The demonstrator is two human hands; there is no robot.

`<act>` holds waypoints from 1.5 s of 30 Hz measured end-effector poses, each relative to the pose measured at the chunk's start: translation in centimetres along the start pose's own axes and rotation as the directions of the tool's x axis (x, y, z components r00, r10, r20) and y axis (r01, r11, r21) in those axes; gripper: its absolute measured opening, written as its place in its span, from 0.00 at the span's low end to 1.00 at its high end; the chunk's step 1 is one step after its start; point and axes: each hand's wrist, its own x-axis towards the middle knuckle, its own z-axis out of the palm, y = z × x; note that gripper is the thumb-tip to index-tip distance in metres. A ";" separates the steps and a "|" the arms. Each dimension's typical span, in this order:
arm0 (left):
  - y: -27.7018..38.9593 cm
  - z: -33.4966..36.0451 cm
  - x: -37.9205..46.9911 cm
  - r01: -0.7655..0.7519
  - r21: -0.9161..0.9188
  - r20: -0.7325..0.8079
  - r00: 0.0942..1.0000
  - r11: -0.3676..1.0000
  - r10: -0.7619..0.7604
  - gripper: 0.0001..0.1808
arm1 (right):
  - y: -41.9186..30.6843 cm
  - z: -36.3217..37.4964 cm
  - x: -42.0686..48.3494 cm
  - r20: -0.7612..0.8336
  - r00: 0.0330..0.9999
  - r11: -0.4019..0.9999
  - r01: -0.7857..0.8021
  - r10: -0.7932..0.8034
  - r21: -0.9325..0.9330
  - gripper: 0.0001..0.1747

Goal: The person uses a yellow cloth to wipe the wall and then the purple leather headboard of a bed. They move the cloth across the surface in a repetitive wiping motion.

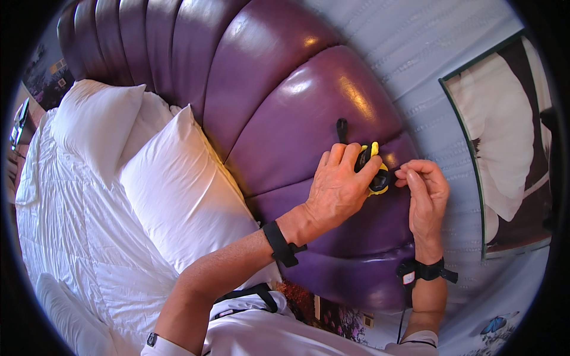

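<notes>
My left hand (340, 182) reaches across the purple padded headboard (285, 133), its fingers closed around a small yellow and black object (379, 180) with a dark round part facing out. What exactly that object is, I cannot tell. Just above my fingers, a short black loop (341, 129) lies against the headboard. My right hand (425, 191) is raised just to the right of the object, thumb and fingertips pinched together near the headboard's edge. Whether something thin is between those fingertips is too small to tell. Black straps go around both wrists.
Two white pillows (191, 196) lean against the headboard on the left, on a bed with a white quilt (111, 267). Behind the headboard is a pale patterned wall (427, 111), with a framed flower picture (503, 147) on the right. A dark screen-like device (20, 122) stands at the far left.
</notes>
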 end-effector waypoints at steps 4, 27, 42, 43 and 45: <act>1.0 1.1 3.1 -0.152 0.011 -0.011 0.988 0.988 0.152 0.24 | 0.5 -0.4 0.3 -0.075 0.997 0.999 0.026 -0.024 0.037 0.05; -2.0 0.5 8.4 -0.260 0.222 -0.028 0.962 0.940 0.273 0.21 | 1.1 2.3 7.1 -0.130 0.985 0.928 -0.055 0.110 0.369 0.05; -2.5 -0.5 6.0 -0.348 0.205 0.044 0.937 0.915 0.347 0.23 | 2.2 3.2 7.2 -0.155 0.987 0.942 0.008 0.047 0.335 0.03; -2.5 -0.3 6.7 -0.352 0.193 0.075 0.936 0.916 0.344 0.26 | 2.3 3.1 7.2 -0.173 0.984 0.936 0.017 0.047 0.350 0.03; -2.4 0.2 8.2 -0.370 0.173 0.073 0.929 0.913 0.363 0.23 | 2.6 3.0 7.3 -0.221 0.974 0.926 0.044 0.043 0.375 0.04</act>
